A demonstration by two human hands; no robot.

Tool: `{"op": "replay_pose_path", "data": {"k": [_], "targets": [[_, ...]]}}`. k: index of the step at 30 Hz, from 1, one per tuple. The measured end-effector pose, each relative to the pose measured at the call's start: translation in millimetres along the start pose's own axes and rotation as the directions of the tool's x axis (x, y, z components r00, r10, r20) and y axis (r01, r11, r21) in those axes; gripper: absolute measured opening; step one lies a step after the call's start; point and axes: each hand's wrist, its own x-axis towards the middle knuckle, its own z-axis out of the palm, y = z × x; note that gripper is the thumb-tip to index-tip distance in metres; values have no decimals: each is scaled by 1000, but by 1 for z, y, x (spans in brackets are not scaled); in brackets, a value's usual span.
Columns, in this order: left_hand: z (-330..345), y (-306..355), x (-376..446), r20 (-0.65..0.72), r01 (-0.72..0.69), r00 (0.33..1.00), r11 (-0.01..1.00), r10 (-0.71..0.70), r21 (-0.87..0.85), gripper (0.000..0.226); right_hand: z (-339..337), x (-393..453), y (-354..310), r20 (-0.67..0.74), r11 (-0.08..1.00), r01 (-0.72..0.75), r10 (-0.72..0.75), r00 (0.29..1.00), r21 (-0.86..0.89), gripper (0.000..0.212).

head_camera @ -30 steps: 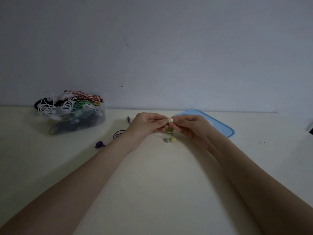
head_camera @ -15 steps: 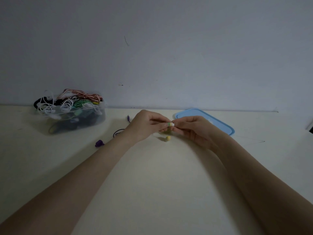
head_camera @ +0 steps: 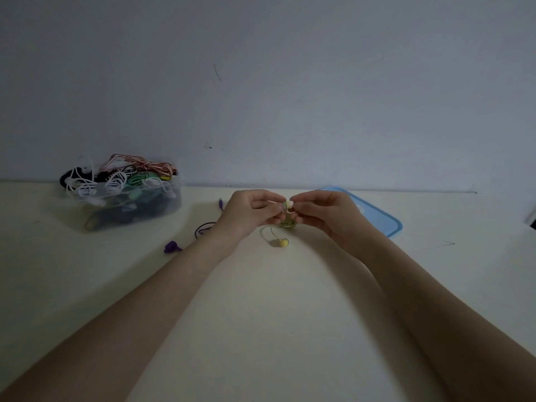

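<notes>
Cream surface [head_camera: 261,329] fills the near half, and two bare forearms cross it from the near corners toward the middle. Just nearer than the hands a loose bud [head_camera: 283,243], yellow, lies on the surface. Its thin cord arcs left and back toward the hands.

Above the middle of the surface the left hand [head_camera: 249,213] and right hand [head_camera: 327,213] meet fingertip to fingertip. Both pinch the held bud [head_camera: 288,204] between thumb and forefinger. Its long axis runs left to right, with the white tip toward the right hand and the yellow-green body toward the left. A coil [head_camera: 287,224] of green cord sits under the fingers; whether it touches the surface cannot be told.

Left of the left wrist lies a purple bud [head_camera: 171,246]. A dark cord [head_camera: 203,227] loops beside that wrist, and a small plug [head_camera: 221,203] lies farther back.

Behind the right hand a blue lid [head_camera: 383,219] lies flat near the far edge. Toward the far left corner stands a clear tub [head_camera: 162,207], heaped with tangled white, red-striped, green and black earphones, too knotted to count.

Two yellow buds, one purple bud, one tub and one lid show. A plain grey wall [head_camera: 290,97] with a few small marks meets the far edge.
</notes>
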Motion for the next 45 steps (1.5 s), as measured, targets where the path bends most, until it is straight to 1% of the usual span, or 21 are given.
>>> {"op": "replay_pose_path", "data": {"k": [4,8,12,16,18,22,24,26,28,30,31,32,33,34,35,36,37,38,41,42,45], "targets": [[-1,1,-1,31,2,1000,999,-3,36,11,0,0,2,-9,992,47,-48,999,-113,7],[-1,2,-2,67,21,997,998,-25,60,9,1,-1,3,4,985,52,-52,999,-164,7],[0,3,-3,103,-7,995,995,-4,102,25,2,-1,3,-43,991,51,-57,997,-122,10],[0,2,-2,145,-70,988,986,48,151,39,1,-2,3,-57,988,45,-54,997,-146,6],[0,1,-2,151,-89,987,980,62,176,33,0,-2,3,-52,990,43,-51,997,-136,5],[-1,1,-1,96,-81,993,981,65,177,21,-3,0,3,-95,997,43,-48,994,-59,12],[-2,1,1,79,-90,994,979,77,185,18,-3,1,4,-105,997,47,-53,993,-63,15],[-2,0,2,70,-100,994,974,88,202,15,-1,2,4,-124,994,52,-64,990,-98,16],[-3,0,3,47,-97,995,973,89,211,13,0,4,3,-147,976,62,-94,985,-208,14],[-4,1,3,13,-88,996,976,87,198,13,3,5,2,-108,907,29,-82,991,-419,7],[-4,1,4,-3,-84,996,977,87,194,14,6,5,1,-54,832,3,-40,998,-554,17],[-5,0,5,-15,-80,996,977,85,195,14,11,6,2,-1,715,-13,17,1000,-699,32],[-6,-1,6,-21,-72,997,977,78,202,15,17,6,2,38,563,0,56,998,-826,44],[-7,-1,7,-20,-63,997,974,69,218,15,24,5,3,73,409,43,59,996,-912,48],[-8,-2,6,-16,-51,998,966,57,254,14,31,3,1,108,293,95,31,994,-951,42],[-9,-2,7,-11,-46,999,954,51,296,13,34,1,-2,132,233,131,-10,991,-964,31],[-11,0,6,-12,-46,999,943,53,329,14,37,0,-6,135,231,144,-56,989,-962,24],[-13,3,6,-15,-50,998,939,58,341,15,37,-1,-9,110,274,133,-99,989,-952,22],[-26,22,10,-44,-116,989,917,143,382,21,43,4,-24,34,495,136,-208,977,-858,15],[-37,31,11,-60,-145,980,891,188,430,22,53,9,-30,37,540,153,-220,975,-827,14],[-68,57,9,-125,-185,941,786,315,589,23,84,30,-44,103,562,241,-266,958,-792,17]]}}
